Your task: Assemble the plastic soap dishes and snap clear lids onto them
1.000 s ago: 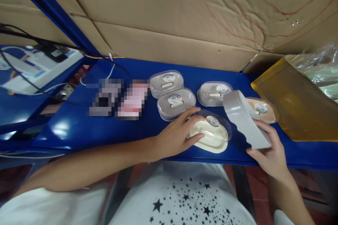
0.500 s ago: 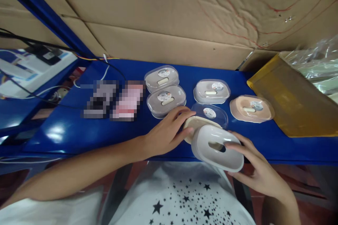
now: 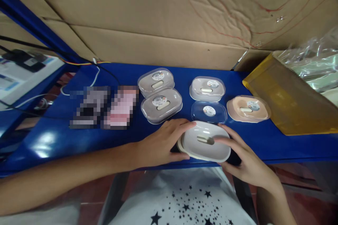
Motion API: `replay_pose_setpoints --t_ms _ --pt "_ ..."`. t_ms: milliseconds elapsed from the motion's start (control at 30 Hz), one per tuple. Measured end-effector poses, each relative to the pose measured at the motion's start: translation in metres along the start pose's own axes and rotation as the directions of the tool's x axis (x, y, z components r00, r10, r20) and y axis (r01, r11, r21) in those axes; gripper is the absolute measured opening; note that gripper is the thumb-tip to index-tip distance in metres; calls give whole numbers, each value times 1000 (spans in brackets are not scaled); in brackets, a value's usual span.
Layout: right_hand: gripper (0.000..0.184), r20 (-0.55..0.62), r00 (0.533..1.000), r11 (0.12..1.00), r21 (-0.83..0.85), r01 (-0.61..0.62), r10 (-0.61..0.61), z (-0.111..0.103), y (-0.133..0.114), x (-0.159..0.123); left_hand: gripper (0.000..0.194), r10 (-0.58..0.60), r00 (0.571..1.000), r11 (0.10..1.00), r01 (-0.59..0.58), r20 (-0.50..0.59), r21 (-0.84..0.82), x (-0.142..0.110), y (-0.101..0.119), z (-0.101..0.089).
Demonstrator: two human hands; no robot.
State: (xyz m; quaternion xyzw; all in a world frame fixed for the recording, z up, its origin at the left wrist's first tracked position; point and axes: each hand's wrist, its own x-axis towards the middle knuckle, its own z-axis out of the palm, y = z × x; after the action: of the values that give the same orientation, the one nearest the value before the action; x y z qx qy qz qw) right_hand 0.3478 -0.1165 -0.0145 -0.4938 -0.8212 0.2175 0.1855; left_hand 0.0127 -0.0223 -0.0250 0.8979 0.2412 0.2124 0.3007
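Near the table's front edge, a grey oval soap-dish tray (image 3: 213, 153) with a long slot in its middle sits over a cream oval base (image 3: 180, 145). Most of the base is hidden beneath it; I cannot tell if the tray is fully seated. My left hand (image 3: 169, 139) is wrapped round the left end, thumb in front and fingers behind, on the base and close to the tray's rim. My right hand (image 3: 241, 151) grips the tray's right end, a finger reaching over the rim toward the slot. Just behind lies a clear lid (image 3: 198, 112) with a round label.
Several lidded soap dishes stand on the blue table (image 3: 116, 144): two grey ones (image 3: 161, 107) left of centre, another grey one (image 3: 207, 88) behind the lid, a peach one (image 3: 248, 107) right. Two blurred-out flat objects (image 3: 120, 107) lie left. A taped carton (image 3: 290, 102) stands right.
The grey tray has moved left and levelled over the cream base, which it now mostly covers. My right hand has moved left with it. The clear lid now lies fully in view.
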Motion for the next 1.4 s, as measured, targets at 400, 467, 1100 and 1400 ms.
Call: replay_pose_setpoints --t_ms 400,467,1100,1400 --pt "68 7 992 986 -110 127 -127 14 -13 20 84 115 993 975 -114 6 193 -3 -9 -7" --pt "68 30 988 980 -122 156 -153 15 -13 21 87 139 990 972 -140 19 191 -4 -10 -8" --pt "52 -304 952 965 -258 -57 -25 8 16 46 66 150 982 970 -169 118 172 -1 4 -24" --pt "48 -290 950 993 -32 112 -117 -2 13 35 127 -55 997 996 59 -51 66 -1 2 -12"
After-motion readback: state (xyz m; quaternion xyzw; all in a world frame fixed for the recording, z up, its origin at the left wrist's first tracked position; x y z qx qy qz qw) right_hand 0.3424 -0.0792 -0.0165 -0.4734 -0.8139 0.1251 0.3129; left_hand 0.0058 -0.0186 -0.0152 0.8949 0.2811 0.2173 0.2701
